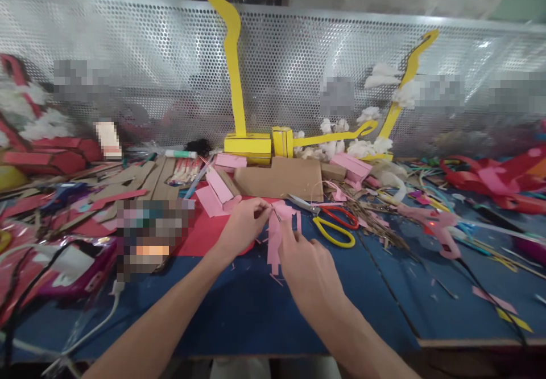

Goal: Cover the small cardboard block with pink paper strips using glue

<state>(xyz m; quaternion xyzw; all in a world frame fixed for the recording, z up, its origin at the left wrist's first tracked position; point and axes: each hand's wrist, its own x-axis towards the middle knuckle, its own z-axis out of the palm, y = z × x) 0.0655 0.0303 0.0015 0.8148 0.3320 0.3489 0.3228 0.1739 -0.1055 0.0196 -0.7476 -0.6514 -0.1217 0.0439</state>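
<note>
My left hand (247,224) is closed in a pinch, thumb and forefinger meeting around something small that I cannot make out. Close to its fingertips, my right hand (310,265) is closed on a thin, dark pointed tool (277,215), mostly hidden by the fingers. Beneath both hands lies pink paper (274,248) cut into strips, with small scraps scattered around it. A red sheet (198,234) extends to the left under my left wrist. Scissors (336,219) with one red and one yellow handle rest open, right of my hands.
A pink glue gun (439,228) with a black cable lies at right. Behind my hands stand a brown cardboard piece (284,177), pink boxes (219,185) and yellow hooked shapes (247,145). Cardboard strips (160,180) and a white cable (104,316) lie left. A perforated metal panel (290,54) borders the back.
</note>
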